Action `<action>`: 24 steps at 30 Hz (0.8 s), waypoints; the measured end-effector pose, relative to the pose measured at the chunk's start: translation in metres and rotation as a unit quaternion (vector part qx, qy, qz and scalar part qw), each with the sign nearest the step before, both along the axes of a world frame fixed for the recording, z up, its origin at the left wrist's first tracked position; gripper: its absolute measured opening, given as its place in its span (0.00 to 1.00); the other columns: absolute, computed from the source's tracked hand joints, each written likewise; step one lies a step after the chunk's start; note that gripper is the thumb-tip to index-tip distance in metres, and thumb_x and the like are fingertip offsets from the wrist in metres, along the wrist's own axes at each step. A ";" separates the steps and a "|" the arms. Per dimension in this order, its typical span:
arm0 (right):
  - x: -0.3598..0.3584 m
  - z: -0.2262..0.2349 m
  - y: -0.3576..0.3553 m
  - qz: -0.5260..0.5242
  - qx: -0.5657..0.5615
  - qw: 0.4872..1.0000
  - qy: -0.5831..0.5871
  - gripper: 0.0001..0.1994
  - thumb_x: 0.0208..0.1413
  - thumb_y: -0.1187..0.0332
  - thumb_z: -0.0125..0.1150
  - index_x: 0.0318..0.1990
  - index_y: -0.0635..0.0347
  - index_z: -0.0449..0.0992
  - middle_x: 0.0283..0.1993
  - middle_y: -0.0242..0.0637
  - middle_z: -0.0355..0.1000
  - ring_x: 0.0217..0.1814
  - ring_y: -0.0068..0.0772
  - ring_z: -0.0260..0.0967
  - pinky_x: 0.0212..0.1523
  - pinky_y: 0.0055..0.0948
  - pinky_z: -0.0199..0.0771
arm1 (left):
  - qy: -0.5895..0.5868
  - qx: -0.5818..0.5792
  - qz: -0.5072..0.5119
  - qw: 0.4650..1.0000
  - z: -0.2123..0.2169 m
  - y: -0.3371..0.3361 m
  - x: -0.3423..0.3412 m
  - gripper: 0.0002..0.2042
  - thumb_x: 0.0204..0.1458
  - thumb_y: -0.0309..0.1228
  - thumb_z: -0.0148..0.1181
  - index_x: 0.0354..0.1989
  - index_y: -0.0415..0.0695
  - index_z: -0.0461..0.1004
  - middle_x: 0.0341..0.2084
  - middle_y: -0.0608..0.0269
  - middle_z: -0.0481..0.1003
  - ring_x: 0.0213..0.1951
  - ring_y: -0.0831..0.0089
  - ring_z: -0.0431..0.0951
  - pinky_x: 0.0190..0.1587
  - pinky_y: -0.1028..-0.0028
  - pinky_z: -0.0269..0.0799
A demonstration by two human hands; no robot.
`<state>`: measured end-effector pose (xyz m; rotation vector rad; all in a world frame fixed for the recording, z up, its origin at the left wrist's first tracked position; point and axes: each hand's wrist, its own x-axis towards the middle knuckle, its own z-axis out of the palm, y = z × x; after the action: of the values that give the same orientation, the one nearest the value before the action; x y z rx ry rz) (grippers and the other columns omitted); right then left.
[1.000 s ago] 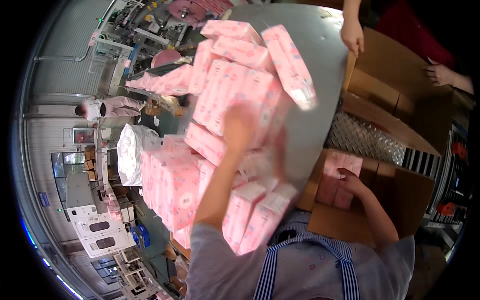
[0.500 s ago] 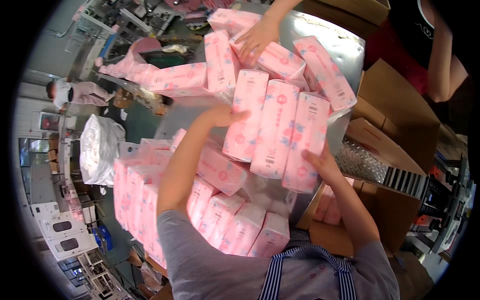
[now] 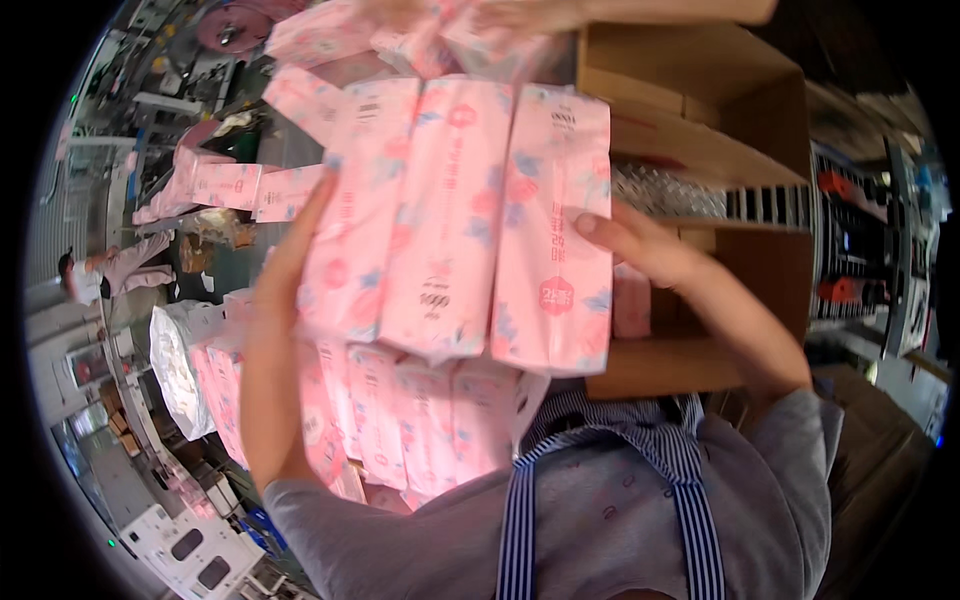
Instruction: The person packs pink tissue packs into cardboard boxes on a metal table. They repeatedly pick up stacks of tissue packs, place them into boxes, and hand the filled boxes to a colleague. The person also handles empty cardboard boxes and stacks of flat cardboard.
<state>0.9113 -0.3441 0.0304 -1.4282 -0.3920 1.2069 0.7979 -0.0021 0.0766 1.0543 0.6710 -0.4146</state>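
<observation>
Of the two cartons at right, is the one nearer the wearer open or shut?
Open: the carton shows its inside, with part of a pink pack visible there.

Three packs (image 3: 440, 220) are left of two cartons (image 3: 770, 268)

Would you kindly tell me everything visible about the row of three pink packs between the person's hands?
The row of three pink packs is long and block-shaped, side by side, lengthwise up the picture, the left two tilting slightly right. The wrapping looks like thin, slightly shiny film with pink and blue flowers and small print; no tear shows. The left hand, blurred, holds the left side; the right hand grips the right, thumb on the front. Their backs are hidden.
</observation>
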 end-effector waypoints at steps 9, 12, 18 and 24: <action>0.032 0.010 -0.287 -0.019 -0.221 0.942 0.251 0.28 0.60 0.47 0.46 0.58 0.60 0.65 0.53 0.40 0.71 0.50 0.31 0.72 0.47 0.33 0.76 | 0.110 -0.020 -0.282 0.953 -0.084 -0.225 0.014 0.32 0.60 0.54 0.41 0.65 0.43 0.55 0.63 0.61 0.58 0.63 0.71 0.59 0.64 0.70 0.55; 0.061 -0.039 -0.320 0.014 -0.320 0.926 0.200 0.23 0.62 0.54 0.44 0.57 0.61 0.66 0.51 0.39 0.72 0.48 0.32 0.74 0.42 0.32 0.78 | 0.151 -0.293 -0.235 0.915 -0.203 -0.316 0.056 0.27 0.59 0.53 0.45 0.57 0.45 0.67 0.50 0.55 0.72 0.50 0.68 0.74 0.55 0.69 0.69; 0.034 -0.270 -0.360 0.036 -0.582 0.743 -0.329 0.22 0.59 0.67 0.39 0.61 0.61 0.58 0.56 0.53 0.64 0.56 0.51 0.65 0.49 0.44 0.72 | 0.062 0.382 -0.262 0.884 -0.369 -0.482 0.031 0.38 0.46 0.52 0.60 0.61 0.40 0.56 0.52 0.50 0.68 0.49 0.52 0.71 0.49 0.58 0.69; -0.029 -0.210 -0.338 0.140 -0.542 0.774 -0.296 0.39 0.53 0.44 0.51 0.70 0.39 0.42 0.73 0.47 0.30 0.74 0.54 0.27 0.57 0.71 0.46 | -0.013 0.450 -0.588 0.672 -0.250 -0.483 0.015 0.28 0.49 0.43 0.55 0.59 0.46 0.64 0.52 0.43 0.69 0.51 0.49 0.71 0.52 0.59 0.68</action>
<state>0.8820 -0.6816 -0.1794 -2.8837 -0.3366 1.2311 0.8127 -0.4852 -0.1733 2.4330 -0.0062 -1.2510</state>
